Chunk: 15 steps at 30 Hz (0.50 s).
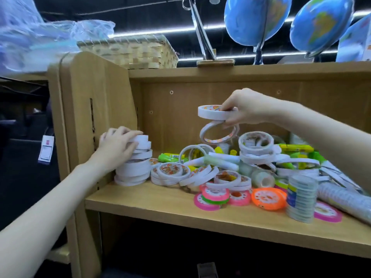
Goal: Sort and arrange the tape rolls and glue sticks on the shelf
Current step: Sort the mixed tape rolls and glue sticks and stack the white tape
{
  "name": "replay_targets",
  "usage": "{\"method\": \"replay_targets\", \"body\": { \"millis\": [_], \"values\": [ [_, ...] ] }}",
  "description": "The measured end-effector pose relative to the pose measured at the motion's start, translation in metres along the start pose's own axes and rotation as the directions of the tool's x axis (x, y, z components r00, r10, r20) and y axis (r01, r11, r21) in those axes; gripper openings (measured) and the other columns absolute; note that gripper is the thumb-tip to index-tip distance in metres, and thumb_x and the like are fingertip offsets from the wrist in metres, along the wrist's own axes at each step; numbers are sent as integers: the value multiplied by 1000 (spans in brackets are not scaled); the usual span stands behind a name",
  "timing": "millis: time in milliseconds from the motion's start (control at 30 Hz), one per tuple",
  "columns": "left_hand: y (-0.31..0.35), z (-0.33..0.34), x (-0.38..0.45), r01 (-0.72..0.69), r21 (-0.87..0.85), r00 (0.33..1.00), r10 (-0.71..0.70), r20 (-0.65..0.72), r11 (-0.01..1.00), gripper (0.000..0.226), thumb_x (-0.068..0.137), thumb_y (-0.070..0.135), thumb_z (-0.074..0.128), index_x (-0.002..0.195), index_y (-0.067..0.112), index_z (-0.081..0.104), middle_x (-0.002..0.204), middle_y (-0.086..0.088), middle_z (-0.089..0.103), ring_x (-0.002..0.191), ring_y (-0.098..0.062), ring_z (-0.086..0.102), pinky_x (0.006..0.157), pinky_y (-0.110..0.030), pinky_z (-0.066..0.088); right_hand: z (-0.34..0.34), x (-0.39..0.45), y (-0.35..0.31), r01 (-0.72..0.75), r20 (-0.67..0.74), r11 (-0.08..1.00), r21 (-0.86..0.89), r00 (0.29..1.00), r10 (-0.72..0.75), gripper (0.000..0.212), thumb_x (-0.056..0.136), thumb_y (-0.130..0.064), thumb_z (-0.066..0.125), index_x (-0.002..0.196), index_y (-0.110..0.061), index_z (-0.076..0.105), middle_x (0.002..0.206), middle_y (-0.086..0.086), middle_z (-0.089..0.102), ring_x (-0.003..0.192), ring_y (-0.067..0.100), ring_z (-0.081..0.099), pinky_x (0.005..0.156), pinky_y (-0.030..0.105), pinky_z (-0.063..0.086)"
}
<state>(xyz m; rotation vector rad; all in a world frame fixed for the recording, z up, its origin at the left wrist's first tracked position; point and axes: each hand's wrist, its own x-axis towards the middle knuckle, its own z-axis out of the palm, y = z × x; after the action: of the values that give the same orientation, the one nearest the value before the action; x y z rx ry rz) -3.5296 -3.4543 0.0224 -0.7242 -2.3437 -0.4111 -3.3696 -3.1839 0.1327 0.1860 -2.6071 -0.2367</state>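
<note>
A wooden shelf point(140, 199) holds a jumbled heap of white tape rolls point(256, 149), green and yellow glue sticks point(295, 147) and pink and orange tape rolls point(268, 198). At the shelf's left end stands a stack of white tape rolls point(138, 163). My left hand point(116, 145) grips the top of that stack, fingers curled over it. Above the heap, my right hand point(247, 109) pinches two white tape rolls point(212, 114), one flat and one hanging tilted below it.
A packed column of clear tape point(301, 197) and a long wrapped roll point(345, 199) lie at the right front. Up on the unit's top stand a woven basket point(136, 51), two globes point(255, 19) and plastic bags point(40, 35). A side panel point(90, 109) bounds the shelf on the left.
</note>
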Motion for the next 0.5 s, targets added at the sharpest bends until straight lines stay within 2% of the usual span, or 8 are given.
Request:
{"method": "replay_targets", "body": {
  "millis": [67,133,200,267,333,433,467,500],
  "values": [
    [-3,2,-2,-15,53,998,12,58,998,63,83,65,24,134,35,45,123,-1,51,117,-27,42,101,-43,27,19,36,-16,30,-19,997,74,999,-29,20,76,-22,70,90,-7,72,78,14,64,73,25,52,60,29,35],
    [-8,4,-2,-54,221,996,36,87,974,80,69,74,13,136,39,39,119,4,52,114,-23,45,98,-42,27,49,76,-31,23,-7,992,121,1000,-22,20,74,-24,72,89,-9,71,74,9,59,75,24,50,63,29,40],
    [-14,8,0,-102,325,995,96,34,940,68,75,70,26,129,33,48,111,6,59,104,-22,53,91,-43,31,81,113,-45,-12,-27,985,173,1000,17,26,73,-25,74,93,-10,71,77,10,55,88,29,52,69,30,39],
    [-19,12,1,-175,370,976,210,-57,912,55,76,61,35,105,23,62,90,5,67,81,-23,61,79,-43,41,113,143,-55,-71,-43,973,219,996,82,31,75,-24,74,101,-9,68,93,16,59,101,30,51,76,30,41],
    [-24,16,2,-200,399,959,263,-110,895,49,74,58,38,93,21,63,79,7,66,71,-22,62,71,-42,45,142,161,-67,-104,-41,956,273,992,120,30,78,-22,71,105,-10,66,106,18,55,98,32,51,82,32,44],
    [-26,18,-1,-218,387,942,296,-155,896,45,74,57,40,88,20,60,77,5,66,69,-22,61,68,-41,46,175,171,-81,-28,72,958,287,997,8,4,82,-17,65,83,-14,62,87,16,57,81,28,47,73,29,40],
    [-28,18,-1,-219,390,939,301,-165,895,45,75,57,40,88,19,60,77,5,66,69,-22,61,68,-40,46,181,171,-81,-4,150,960,280,988,-39,8,81,-17,66,84,-16,58,90,14,59,82,26,48,72,28,39],
    [-29,19,-1,-212,391,941,296,-167,895,45,75,57,39,88,19,60,78,5,66,69,-22,61,68,-40,46,182,169,-80,12,221,956,292,972,-80,19,80,-18,68,95,-16,57,102,12,60,90,25,51,75,29,41]
  ]
}}
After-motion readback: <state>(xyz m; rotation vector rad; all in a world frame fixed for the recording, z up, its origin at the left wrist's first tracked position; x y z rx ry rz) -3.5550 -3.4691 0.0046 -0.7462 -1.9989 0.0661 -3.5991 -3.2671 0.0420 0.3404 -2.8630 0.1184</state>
